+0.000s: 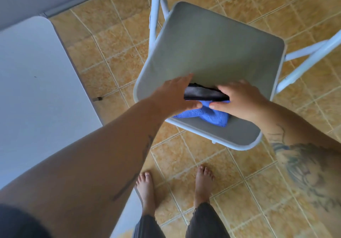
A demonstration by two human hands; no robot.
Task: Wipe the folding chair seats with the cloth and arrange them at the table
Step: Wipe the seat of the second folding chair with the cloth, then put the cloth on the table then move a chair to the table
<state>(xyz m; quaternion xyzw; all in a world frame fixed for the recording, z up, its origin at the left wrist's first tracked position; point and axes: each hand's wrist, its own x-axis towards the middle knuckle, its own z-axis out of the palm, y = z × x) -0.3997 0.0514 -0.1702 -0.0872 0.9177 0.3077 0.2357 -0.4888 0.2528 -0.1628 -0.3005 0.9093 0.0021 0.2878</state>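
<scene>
A folding chair with a grey seat [212,46] and a white metal frame [311,53] stands open on the tiled floor in front of me. On the near part of the seat lies a crumpled blue cloth [208,116]. Both hands are over it. My left hand [175,94] and my right hand [241,99] each grip one end of a flat black object [204,95], held just above the blue cloth. What the black object is I cannot tell.
A white table [36,90] fills the left side, its edge close to the chair, with one thin leg [97,98] touching the floor. A grey wall base [83,1] runs along the top left. My bare feet [175,184] stand on orange tiles below the chair.
</scene>
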